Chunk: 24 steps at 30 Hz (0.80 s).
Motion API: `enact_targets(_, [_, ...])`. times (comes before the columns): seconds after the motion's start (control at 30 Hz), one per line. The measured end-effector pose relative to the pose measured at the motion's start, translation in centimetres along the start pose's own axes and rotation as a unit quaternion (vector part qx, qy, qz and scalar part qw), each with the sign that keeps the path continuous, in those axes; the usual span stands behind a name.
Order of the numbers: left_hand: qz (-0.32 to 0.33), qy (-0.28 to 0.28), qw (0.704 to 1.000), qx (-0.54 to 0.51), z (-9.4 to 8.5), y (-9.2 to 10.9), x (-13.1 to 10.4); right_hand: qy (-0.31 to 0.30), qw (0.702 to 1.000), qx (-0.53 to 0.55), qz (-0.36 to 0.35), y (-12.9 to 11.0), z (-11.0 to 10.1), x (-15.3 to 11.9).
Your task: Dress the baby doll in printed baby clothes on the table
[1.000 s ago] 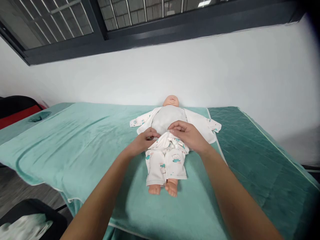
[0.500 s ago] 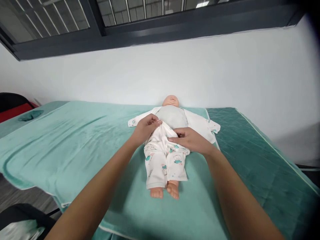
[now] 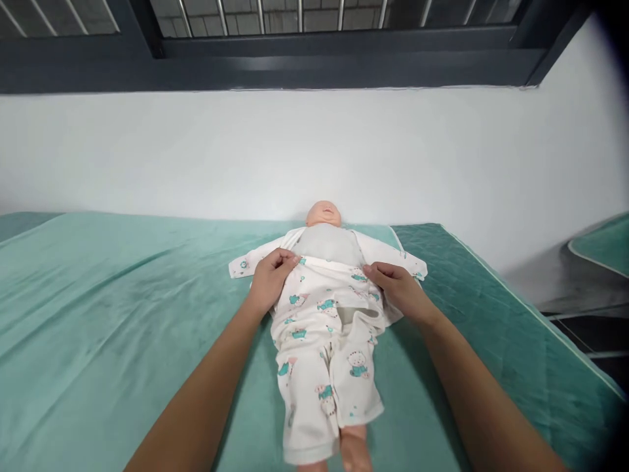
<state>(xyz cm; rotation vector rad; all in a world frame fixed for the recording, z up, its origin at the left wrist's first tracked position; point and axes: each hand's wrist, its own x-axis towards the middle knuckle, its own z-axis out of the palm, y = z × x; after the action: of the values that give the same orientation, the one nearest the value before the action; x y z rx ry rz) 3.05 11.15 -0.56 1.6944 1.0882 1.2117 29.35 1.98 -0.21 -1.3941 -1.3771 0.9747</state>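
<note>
The doll (image 3: 330, 242) lies on its back on a light green cloth (image 3: 132, 328), its head near the white wall (image 3: 236, 154) and its feet cut off by the lower edge of the view. The left hand (image 3: 271, 280) and the right hand (image 3: 401, 288) each pinch the waistband of the printed trousers (image 3: 307, 321) between thumb and fingers, at opposite sides, holding it spread across the grey torso. Below the right hand a gap shows in the trousers; the white jacket (image 3: 374, 250) lies open, sleeves outstretched.
</note>
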Motion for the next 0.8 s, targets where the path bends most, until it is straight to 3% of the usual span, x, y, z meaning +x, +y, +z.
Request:
enact_targets(0.13, [0.014,-0.019,1.000,0.008,-0.1,-0.4,-0.1,0.103,0.990,-0.084,-0.038,-0.5,1.3,0.1])
enact_targets(0.23, [0.032,-0.044,0.998,0.030,-0.1,-0.2,-0.3,0.145,0.972,-0.162,-0.090,-2.7,2.1,0.6])
enact_targets(0.33, [0.051,-0.057,0.995,0.058,-0.1,0.2,-0.7,0.138,0.945,-0.258,-0.143,-5.3,3.0,1.4])
enact_targets(0.4, [0.082,-0.038,0.992,0.089,-0.1,0.6,-0.9,0.126,0.929,-0.306,-0.168,-6.4,3.7,1.9])
enact_targets(0.53, [0.165,-0.011,0.976,0.141,0.5,1.7,-1.7,0.126,0.910,-0.358,-0.165,-5.6,5.3,2.2])
enact_targets(0.67, [0.171,-0.006,0.972,0.158,1.2,2.4,-2.3,0.115,0.923,-0.325,-0.173,-3.8,5.6,1.8])
enact_targets(0.8, [0.092,0.020,0.988,0.126,1.0,2.1,-1.6,0.101,0.953,-0.237,-0.163,-3.7,5.3,1.6])
